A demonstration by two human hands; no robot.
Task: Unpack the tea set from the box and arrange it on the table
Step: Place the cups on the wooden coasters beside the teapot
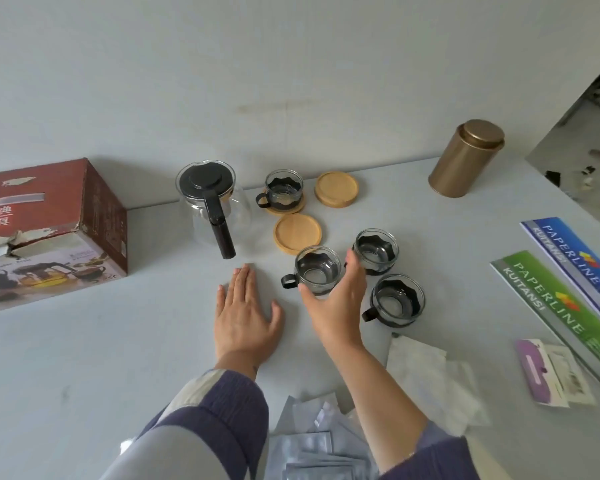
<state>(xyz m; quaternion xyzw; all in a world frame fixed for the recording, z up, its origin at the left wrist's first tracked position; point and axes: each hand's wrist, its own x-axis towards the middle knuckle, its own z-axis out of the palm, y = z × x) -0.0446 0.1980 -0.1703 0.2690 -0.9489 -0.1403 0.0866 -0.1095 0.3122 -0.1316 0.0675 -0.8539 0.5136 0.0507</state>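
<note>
- Left hand [245,315] flat on the desk [84,358], fingers straight, holding nothing.
- Right hand [336,299] spread around the nearest glass cup [317,270], thumb and fingers at its sides; firm grip or not, cannot tell.
- Two more cups [376,251] [397,299] just right of that hand.
- Beyond the hands: bare wooden coaster [297,233], fourth cup [284,187] on a coaster, another coaster [336,188].
- Glass teapot [212,206] beyond the left hand, black handle pointing toward it.
- Red box [49,230] far left of the left hand.
- Gold tin [466,157] far beyond the right hand.
</note>
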